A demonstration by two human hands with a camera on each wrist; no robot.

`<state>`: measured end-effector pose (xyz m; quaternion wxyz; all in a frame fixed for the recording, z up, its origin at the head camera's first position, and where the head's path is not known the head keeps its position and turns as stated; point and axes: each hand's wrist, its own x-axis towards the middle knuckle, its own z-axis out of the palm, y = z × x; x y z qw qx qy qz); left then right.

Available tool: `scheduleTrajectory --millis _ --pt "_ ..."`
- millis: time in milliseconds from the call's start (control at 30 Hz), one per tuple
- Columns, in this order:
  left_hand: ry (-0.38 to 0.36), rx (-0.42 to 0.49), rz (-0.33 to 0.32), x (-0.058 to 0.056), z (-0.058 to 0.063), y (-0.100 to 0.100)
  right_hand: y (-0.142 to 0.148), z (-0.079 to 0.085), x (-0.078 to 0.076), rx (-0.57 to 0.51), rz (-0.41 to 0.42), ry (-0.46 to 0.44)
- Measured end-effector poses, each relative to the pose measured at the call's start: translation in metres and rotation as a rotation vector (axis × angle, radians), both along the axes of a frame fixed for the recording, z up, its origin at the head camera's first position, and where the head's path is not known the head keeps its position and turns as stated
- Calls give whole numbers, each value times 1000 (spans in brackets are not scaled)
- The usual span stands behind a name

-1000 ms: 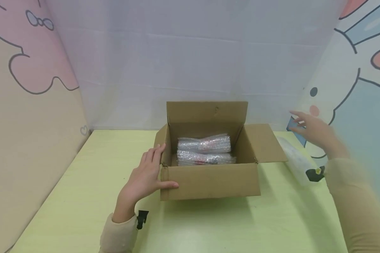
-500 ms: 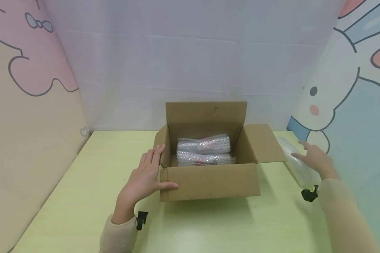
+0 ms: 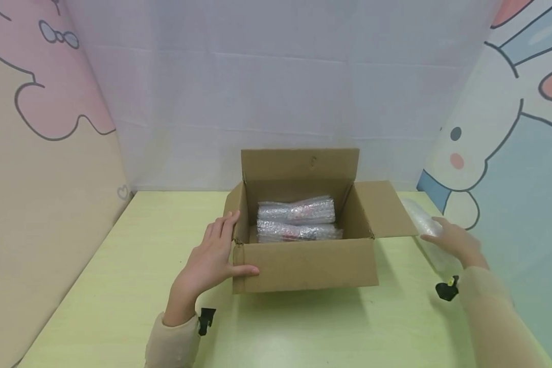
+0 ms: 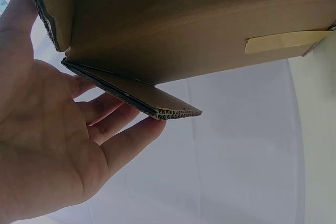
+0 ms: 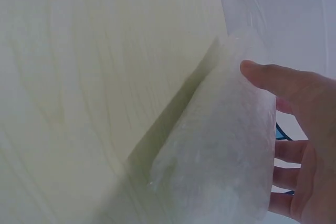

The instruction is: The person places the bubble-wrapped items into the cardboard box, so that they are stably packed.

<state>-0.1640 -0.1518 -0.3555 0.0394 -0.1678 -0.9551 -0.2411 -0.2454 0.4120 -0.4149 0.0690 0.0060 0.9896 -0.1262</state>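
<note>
My left hand point(image 3: 211, 258) rests against the near left corner of an open cardboard box point(image 3: 305, 265). Its fingers point(image 4: 128, 137) lie spread along the outside of the left flap, and the thumb reaches across the front flap. Two bubble-wrapped bundles point(image 3: 299, 230) lie inside the box, one behind the other, with red showing through the wrap. At the right, my right hand point(image 3: 455, 240) holds a roll of clear bubble wrap point(image 5: 220, 145). The thumb lies over its upper side and the fingers go round the far side, their tips hidden behind it.
The box stands on a pale yellow-green table point(image 3: 303, 332), its flaps folded outward. The right flap point(image 3: 386, 208) reaches toward the bubble wrap roll. A white cloth point(image 3: 276, 92) hangs behind, and printed panels stand at both sides.
My right hand has come down from above the table's right side, moved slightly left and taken hold of the bubble wrap roll. The left hand and box have stayed in place.
</note>
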Motion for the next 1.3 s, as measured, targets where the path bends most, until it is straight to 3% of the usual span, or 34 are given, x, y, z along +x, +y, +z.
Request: scheduleTrajectory --millis 167,300,633,867,1067,1200,1300 --pt "6 -3 -4 0 0 0 6 4 0 10 4 8" --pt "13 -1 -3 0 0 0 10 13 -1 14 23 70" --pt "16 2 -3 0 -1 -1 2 61 3 54 27 216" --pt "21 4 -4 -1 -3 -1 -23 107 8 87 34 281" --pt "17 4 -1 -1 -2 -1 -56 141 16 123 80 401" --pt "15 7 -4 -1 -2 -1 -83 158 23 98 154 497" --pt "16 6 -4 -1 -2 -1 -104 168 27 79 255 593"
